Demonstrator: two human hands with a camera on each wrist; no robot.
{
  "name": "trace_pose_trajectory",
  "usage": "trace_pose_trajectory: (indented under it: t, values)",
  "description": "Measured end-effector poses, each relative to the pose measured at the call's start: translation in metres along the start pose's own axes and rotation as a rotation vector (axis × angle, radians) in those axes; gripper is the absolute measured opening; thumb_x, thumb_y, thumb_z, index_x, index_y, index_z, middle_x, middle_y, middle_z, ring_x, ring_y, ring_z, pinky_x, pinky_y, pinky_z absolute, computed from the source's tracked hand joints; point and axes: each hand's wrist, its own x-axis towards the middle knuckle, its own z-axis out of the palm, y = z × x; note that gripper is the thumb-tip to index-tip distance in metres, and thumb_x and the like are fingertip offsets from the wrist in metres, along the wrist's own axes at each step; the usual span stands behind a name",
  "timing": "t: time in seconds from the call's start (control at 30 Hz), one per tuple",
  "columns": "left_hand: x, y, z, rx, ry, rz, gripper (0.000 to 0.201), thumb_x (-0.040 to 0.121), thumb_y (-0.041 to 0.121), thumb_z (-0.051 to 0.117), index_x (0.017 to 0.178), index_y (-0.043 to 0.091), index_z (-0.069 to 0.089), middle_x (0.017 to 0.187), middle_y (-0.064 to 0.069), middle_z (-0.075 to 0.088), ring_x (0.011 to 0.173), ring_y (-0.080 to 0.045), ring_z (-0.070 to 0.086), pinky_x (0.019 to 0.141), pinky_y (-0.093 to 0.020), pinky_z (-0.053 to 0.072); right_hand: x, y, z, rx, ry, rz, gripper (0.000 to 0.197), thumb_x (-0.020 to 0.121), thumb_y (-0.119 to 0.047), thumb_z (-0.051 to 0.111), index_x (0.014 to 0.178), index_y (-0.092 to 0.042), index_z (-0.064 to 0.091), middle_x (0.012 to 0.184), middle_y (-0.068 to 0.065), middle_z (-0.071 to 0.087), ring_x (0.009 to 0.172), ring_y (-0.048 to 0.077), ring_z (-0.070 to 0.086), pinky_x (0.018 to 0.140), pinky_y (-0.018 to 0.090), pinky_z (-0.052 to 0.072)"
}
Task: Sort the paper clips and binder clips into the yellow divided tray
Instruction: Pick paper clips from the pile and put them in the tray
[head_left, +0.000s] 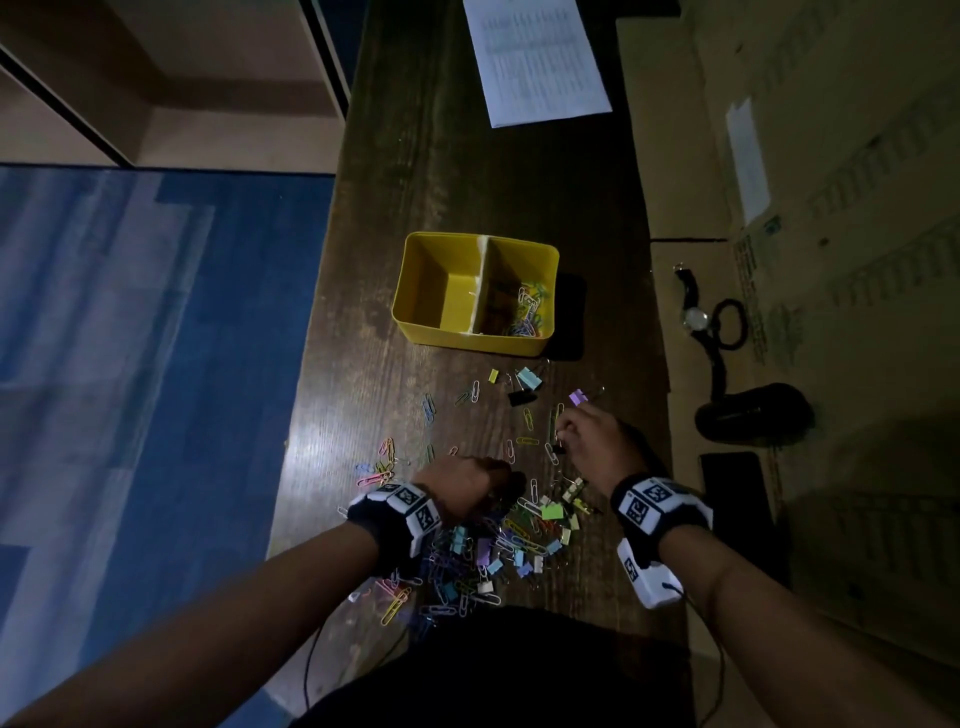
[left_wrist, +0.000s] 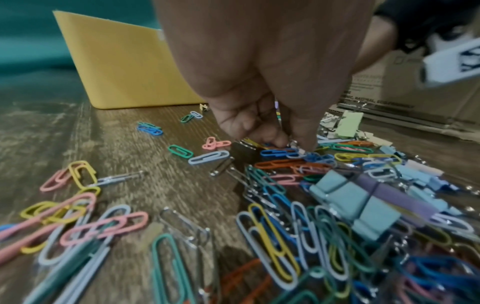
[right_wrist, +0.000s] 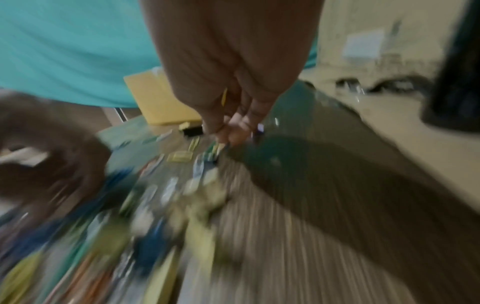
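Both hands down in the clip pile (head_left: 488, 551) on the desk.
Left hand (head_left: 467, 486) pinches among paper clips; right hand's (head_left: 597, 447) grip is too blurred to tell; yellow tray (head_left: 423, 291) beyond.

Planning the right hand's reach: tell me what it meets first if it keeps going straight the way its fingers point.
Probably the purple binder clip, lying just beyond the right hand on the table. Past it, the yellow divided tray sits further left. Depth is uncertain.

Printed sheet (head_left: 537, 57) at desk's (head_left: 441, 171) far end; wristwatch (head_left: 695, 312), black case (head_left: 753, 414) on cardboard (head_left: 857, 260).
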Motion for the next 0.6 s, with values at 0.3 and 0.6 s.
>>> trace_pose_trajectory:
  t: [0.3, 0.6]
  values:
    - [0.016, -0.007, -0.017, -0.276, 0.153, -0.188, 0.025, 0.093, 0.023, 0.056, 0.116, 0.014, 0.060, 0.110, -0.004, 0.066, 0.098, -0.020, 0.063, 0.086, -0.030, 0.049, 0.003, -0.005, 0.001, -0.178, -0.274, -0.110, 0.031, 0.086, -0.001, 0.058, 0.110, -0.021, 0.063, 0.117, -0.001, 0.051, 0.094, 0.020, 0.059, 0.082, 0.039, 0.054]
    - [0.036, -0.036, -0.047, -0.897, 0.261, -0.519, 0.006, 0.094, 0.006, 0.052, 0.091, 0.010, 0.053, 0.077, -0.001, 0.060, 0.042, 0.001, 0.056, 0.041, -0.017, 0.047, -0.022, 0.004, 0.014, -0.200, -0.126, -0.159, 0.028, 0.086, -0.003, 0.060, 0.108, -0.022, 0.061, 0.108, -0.006, 0.053, 0.087, 0.011, 0.059, 0.070, 0.023, 0.049]
